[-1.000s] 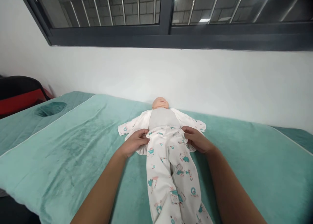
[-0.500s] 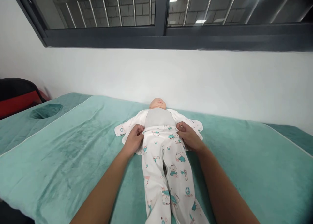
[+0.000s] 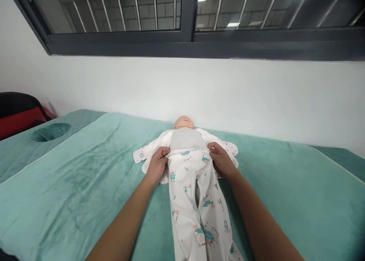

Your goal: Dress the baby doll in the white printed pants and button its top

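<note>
A baby doll (image 3: 188,138) lies on its back, its head toward the wall. White printed baby pants (image 3: 186,192) cover it from the waist down, with a gap at the crotch seam. Beneath its arms a white jacket (image 3: 149,151) is spread open, baring the grey torso. My left hand (image 3: 158,164) pinches the pants' waistband at the left side. Opposite it, my right hand (image 3: 221,159) has its fingers closed on the waistband's right side. The pants' lower ends run out of view at the bottom.
Green plush covering (image 3: 85,177) lies over the bed, with a round hole (image 3: 53,132) at its left end. Behind it rises a white wall (image 3: 256,97) under a dark-framed window (image 3: 186,44). A black and red object (image 3: 21,114) stands at the far left.
The waistband is stretched flatter and straighter between my hands. The pants' legs have shifted slightly right. Both hands keep their grip in nearly the same place.
</note>
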Demonstrator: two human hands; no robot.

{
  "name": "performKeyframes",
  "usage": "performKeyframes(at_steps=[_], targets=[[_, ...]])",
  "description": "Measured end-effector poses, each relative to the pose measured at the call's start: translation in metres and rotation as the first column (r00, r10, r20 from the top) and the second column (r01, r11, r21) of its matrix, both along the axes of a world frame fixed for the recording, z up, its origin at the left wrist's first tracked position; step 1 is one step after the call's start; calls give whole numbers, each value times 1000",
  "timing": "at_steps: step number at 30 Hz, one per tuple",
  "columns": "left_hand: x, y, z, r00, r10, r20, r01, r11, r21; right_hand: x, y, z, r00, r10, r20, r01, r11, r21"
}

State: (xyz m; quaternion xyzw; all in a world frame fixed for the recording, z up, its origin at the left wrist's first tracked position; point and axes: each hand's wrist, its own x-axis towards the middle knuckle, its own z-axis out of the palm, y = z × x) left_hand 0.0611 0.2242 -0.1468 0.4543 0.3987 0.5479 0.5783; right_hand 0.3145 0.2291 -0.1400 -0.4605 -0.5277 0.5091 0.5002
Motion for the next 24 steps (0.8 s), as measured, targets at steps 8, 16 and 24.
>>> performKeyframes(at_steps=[8, 16, 24], targets=[[-6, -2, 7, 984, 109, -139, -89, 986, 143, 9, -2, 18, 987, -9, 162, -12, 991, 131], [-12, -4, 16, 945, -51, -324, 134, 962, 238, 10, -3, 20, 931, 68, 359, -155, 963, 220], [-6, 19, 26, 851, 143, -506, 18, 954, 300, -14, 3, 31, 804, -197, 561, 44, 961, 274]])
